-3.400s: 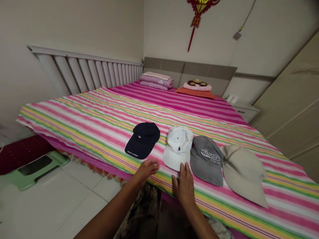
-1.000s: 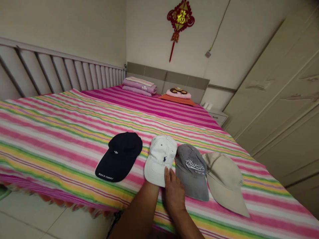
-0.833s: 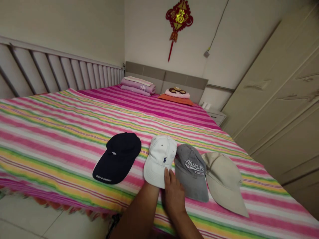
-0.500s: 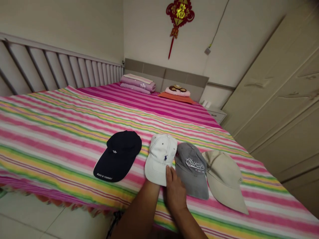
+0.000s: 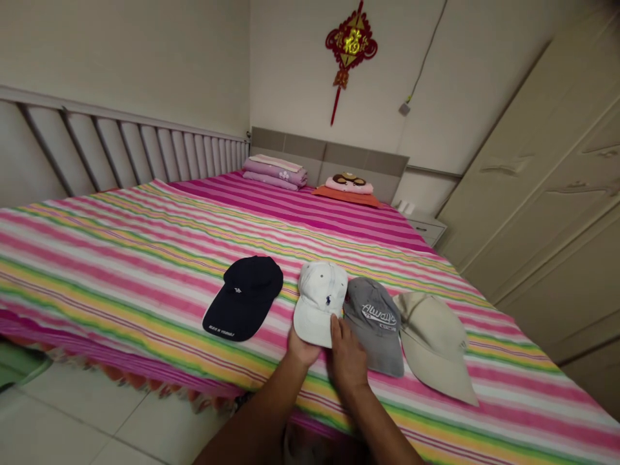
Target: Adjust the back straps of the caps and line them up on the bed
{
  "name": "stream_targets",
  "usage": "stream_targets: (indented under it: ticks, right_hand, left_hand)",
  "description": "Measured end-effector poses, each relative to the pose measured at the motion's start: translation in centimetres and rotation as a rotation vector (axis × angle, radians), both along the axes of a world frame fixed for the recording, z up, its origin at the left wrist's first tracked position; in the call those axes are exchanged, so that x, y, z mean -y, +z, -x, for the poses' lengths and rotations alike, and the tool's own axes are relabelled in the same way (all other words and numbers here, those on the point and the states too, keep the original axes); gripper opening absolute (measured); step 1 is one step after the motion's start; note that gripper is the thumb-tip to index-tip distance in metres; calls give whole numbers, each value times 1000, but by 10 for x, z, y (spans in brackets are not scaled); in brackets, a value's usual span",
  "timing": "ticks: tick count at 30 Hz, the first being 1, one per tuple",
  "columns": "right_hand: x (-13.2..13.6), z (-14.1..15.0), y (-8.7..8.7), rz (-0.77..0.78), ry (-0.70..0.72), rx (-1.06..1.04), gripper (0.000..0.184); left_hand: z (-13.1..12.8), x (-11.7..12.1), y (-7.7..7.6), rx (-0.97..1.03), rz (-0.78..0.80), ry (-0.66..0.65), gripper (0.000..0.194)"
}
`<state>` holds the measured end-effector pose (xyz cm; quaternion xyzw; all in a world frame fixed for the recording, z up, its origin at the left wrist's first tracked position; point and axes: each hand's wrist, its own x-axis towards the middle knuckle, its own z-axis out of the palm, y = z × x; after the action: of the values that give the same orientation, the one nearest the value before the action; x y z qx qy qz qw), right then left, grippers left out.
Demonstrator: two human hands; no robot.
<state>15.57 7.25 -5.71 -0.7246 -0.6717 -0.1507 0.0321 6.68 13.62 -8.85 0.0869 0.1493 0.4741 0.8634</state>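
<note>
A white baseball cap (image 5: 320, 287) with a small dark emblem faces me near the front of the bed. My left hand (image 5: 303, 350) holds it from beneath the brim, and most of its fingers are hidden under the cap. Against the brim's right edge, the fingers of my right hand (image 5: 347, 352) are closed on the cap. A gray cap (image 5: 375, 323) with white lettering is just right of it, partly behind my right hand. Farther right lies a beige cap (image 5: 436, 349), touching the gray one. A navy cap (image 5: 247, 297) rests apart on the left.
A striped sheet (image 5: 145, 258) covers the bed. Folded purple bedding (image 5: 276, 173) and a pink-and-orange stack (image 5: 347, 187) lie by the headboard (image 5: 334, 155). A white railing (image 5: 145, 139) runs along the left, and a wardrobe (image 5: 542, 194) stands at right.
My left hand has drawn back, so more of it shows below the white cap's brim. My right hand stays at the brim's right edge. The camera view has shifted slightly.
</note>
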Motion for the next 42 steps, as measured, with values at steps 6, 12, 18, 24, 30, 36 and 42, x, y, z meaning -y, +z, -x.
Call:
stream_targets:
  ticks: [6, 12, 18, 24, 30, 36, 42]
  right_hand:
    - [9, 6, -4, -2, 26, 17, 54]
    - [21, 13, 2, -5, 21, 31, 55]
    - [58, 17, -18, -150, 260, -74, 43]
    - [92, 18, -70, -154, 465, -216, 33]
    - [97, 13, -76, -210, 514, -251, 30]
    - [95, 7, -82, -309, 577, -218, 28]
    - [95, 6, -82, -290, 577, -218, 28]
  left_hand:
    - [51, 49, -4, -52, 44, -151, 52]
    - [117, 79, 8, -530, 90, -126, 29]
    - [171, 80, 9, -574, 277, 263, 9]
    - [182, 55, 18, -558, 300, 444, 5]
    - [174, 33, 14, -516, 262, 533, 14]
    - [196, 27, 26, -489, 155, 638, 12]
    - [234, 19, 26, -563, 181, 806, 13]
